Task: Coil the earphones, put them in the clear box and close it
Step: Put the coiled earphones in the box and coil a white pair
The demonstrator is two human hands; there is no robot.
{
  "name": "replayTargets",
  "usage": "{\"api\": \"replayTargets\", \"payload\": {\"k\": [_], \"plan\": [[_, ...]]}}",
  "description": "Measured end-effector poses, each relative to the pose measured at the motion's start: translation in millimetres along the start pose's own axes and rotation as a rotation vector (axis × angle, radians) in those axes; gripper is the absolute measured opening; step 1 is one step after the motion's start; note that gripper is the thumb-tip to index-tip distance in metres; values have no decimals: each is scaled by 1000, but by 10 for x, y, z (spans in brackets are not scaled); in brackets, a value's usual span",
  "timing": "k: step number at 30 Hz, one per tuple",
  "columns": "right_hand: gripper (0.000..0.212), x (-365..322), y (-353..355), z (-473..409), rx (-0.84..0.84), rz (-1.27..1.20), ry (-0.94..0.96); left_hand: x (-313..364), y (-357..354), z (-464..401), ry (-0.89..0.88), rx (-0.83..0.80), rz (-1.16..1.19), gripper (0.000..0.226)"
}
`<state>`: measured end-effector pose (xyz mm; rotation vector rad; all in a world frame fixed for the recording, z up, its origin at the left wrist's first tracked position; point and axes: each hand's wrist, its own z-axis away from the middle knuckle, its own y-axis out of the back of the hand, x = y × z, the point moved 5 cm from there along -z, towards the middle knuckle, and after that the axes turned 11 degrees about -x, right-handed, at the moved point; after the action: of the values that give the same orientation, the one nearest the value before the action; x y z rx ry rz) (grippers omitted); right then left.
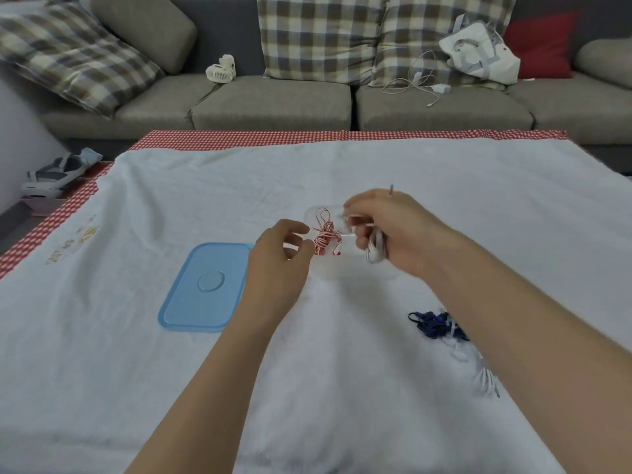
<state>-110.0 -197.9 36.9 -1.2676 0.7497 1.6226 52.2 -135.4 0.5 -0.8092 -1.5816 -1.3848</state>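
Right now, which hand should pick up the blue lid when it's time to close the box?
Left. The left hand sits right beside the blue lid and pinches only a thin cord; the right hand grips white earphones, across the clear box.

The clear box [325,265] looks like thin transparent plastic, faintly glossy. Its blue lid [205,287] is smooth, translucent plastic with a soft sheen. The red-and-white earphones [325,236] have a slick striped plastic cord; the white earphones [374,249] look smooth and slightly shiny. The white tablecloth [342,371] is matt woven cloth, lightly creased, with a red checked fabric border [307,135]. The sofa [273,104] wears coarse matt upholstery.
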Motion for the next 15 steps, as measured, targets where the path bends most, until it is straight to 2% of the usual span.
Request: {"api": "replayTargets", "payload": {"k": [4, 6, 9, 10, 11, 15], "plan": [[18, -138, 49, -480, 94, 277, -115, -111, -75, -114, 22, -88, -175, 31], [5, -12, -9, -657, 40, 334, -205, -136, -101, -144, 22, -105, -182, 33], [38, 177, -94, -802, -62, 283, -280, -140, -104, -161, 21, -94, -199, 34], [40, 200, -121, -818, -87, 266, -281, -141, -103, -169, 20, -87, -203, 34], [37, 206, -156, -809, -115, 265, -279, -138, -103, -173, 19, -82, -206, 34], [2, 176, -236, -713, -203, 420, -309, -111, -139, -179, 12, -81, -231, 32]]}}
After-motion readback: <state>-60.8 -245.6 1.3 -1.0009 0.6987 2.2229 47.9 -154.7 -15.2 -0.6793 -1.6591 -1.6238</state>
